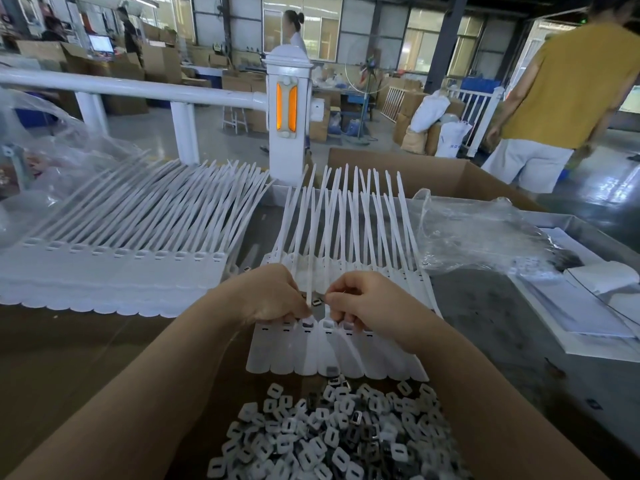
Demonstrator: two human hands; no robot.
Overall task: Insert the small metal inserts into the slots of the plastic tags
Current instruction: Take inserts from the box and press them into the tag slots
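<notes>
From the head camera I see my left hand (273,294) curled, pinching a white strap (309,271) just beside a small dark insert (316,301), while my right hand (363,301) is curled too, fingertips pinched at that insert. Both hands rest on the sheet of tags (332,355) on the counter (491,327). A heap of inserts (332,431) lies nearest me, more tags (114,275) to the left.

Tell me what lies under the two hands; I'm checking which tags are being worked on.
Under the left hand and right hand lies a sheet of white tags, with a small metal insert between the fingertips. The hands cover several tag slots, so whether those are filled cannot be seen.
</notes>
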